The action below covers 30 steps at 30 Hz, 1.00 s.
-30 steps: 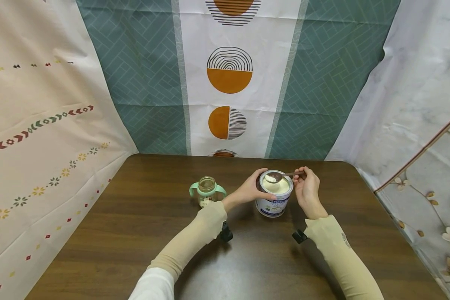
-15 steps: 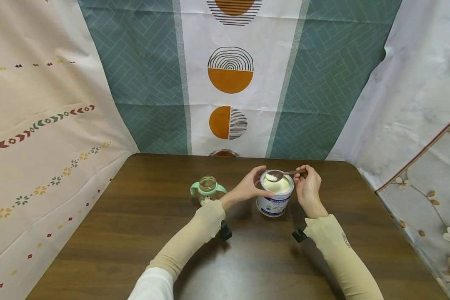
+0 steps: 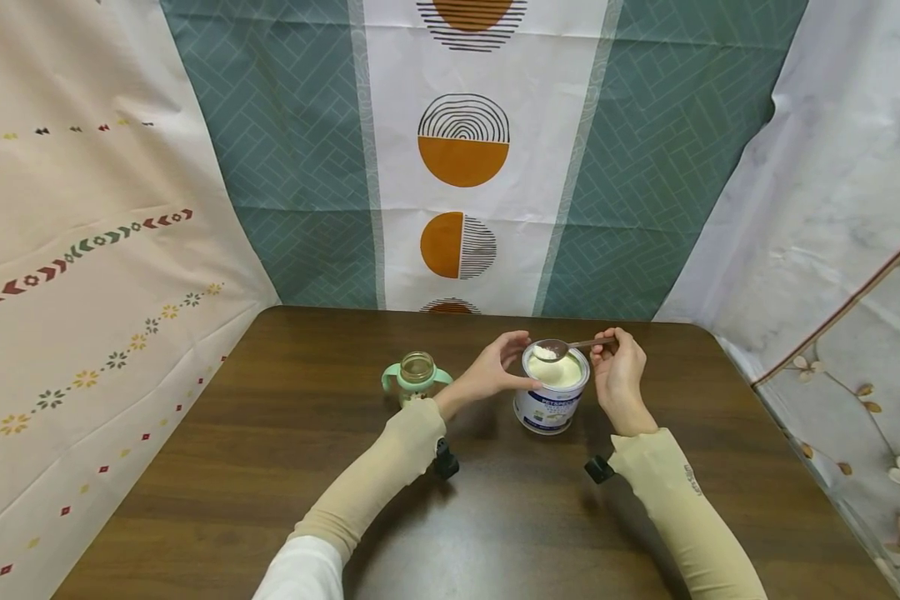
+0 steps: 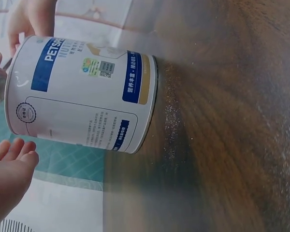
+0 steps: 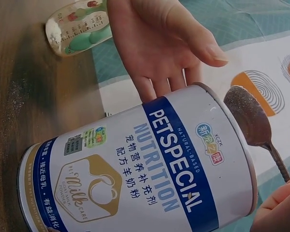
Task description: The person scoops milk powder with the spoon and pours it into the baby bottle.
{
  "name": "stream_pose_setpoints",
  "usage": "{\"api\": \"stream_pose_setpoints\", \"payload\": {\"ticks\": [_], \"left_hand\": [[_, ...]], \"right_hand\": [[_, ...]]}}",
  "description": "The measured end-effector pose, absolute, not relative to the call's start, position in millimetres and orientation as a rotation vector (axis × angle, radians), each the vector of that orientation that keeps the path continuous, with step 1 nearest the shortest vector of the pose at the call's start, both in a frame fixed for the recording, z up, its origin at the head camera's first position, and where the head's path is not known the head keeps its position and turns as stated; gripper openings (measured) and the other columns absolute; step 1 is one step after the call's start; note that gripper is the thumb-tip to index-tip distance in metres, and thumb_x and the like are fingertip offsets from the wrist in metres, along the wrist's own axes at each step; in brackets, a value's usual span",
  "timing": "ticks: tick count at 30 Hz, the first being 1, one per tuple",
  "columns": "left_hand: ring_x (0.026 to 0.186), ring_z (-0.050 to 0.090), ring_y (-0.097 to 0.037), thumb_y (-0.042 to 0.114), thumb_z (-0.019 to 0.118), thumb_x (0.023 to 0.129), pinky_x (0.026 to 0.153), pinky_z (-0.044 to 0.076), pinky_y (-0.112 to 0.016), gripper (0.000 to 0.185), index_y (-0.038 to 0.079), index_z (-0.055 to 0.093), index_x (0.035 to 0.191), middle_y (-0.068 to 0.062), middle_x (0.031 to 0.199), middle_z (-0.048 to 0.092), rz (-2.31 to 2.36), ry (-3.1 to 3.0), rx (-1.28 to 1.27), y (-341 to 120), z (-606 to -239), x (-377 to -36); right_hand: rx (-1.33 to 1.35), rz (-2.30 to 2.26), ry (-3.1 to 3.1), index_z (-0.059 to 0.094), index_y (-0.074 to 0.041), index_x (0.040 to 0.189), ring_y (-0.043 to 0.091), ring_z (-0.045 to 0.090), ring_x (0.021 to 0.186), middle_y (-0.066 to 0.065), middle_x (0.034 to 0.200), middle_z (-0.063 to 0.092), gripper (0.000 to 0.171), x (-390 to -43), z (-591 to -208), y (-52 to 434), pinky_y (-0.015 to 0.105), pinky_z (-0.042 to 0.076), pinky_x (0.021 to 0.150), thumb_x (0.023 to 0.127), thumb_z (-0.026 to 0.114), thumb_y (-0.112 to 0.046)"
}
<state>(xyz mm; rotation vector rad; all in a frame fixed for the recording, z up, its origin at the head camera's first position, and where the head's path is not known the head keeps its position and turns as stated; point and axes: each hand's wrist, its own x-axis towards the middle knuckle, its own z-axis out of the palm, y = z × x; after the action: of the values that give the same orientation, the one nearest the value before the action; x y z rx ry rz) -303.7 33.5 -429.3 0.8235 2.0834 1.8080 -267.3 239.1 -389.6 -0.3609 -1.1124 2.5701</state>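
Note:
A white and blue milk powder tin stands upright on the table, full of pale powder. My left hand is at its left side, thumb and fingers spread around the rim without gripping; the left wrist view shows a gap between the fingertips and the tin. With thumb and fingertips, my right hand pinches the handle of a brown spoon. The spoon's bowl hangs over the tin's mouth with some powder in it. In the right wrist view, the spoon bowl shows beyond the rim.
Left of the tin stands a lidless baby bottle with green handles, partly hidden behind my left wrist. The brown wooden table ends at a patterned cloth backdrop. Some fine powder specks lie near the tin.
My left hand has drawn slightly left, its thumb and fingers easing off the tin. The spoon has risen a little over the tin, still in my right hand.

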Motion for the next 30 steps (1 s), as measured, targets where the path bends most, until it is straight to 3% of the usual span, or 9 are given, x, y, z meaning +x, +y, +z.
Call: {"api": "stream_pose_setpoints", "payload": {"ticks": [30], "left_hand": [[0.143, 0.035, -0.028, 0.001, 0.076, 0.080, 0.120, 0.025, -0.036, 0.083, 0.004, 0.030, 0.149, -0.014, 0.151, 0.038, 1.815, 2.085, 0.838, 16.5, -423.1, -303.6]], "right_hand": [[-0.329, 2.617, -1.097, 0.053, -0.006, 0.075, 0.010, 0.046, 0.056, 0.003, 0.071, 0.056, 0.033, -268.7, -381.2, 230.7, 0.016, 0.040, 0.048, 0.103, 0.037, -0.013]]}}
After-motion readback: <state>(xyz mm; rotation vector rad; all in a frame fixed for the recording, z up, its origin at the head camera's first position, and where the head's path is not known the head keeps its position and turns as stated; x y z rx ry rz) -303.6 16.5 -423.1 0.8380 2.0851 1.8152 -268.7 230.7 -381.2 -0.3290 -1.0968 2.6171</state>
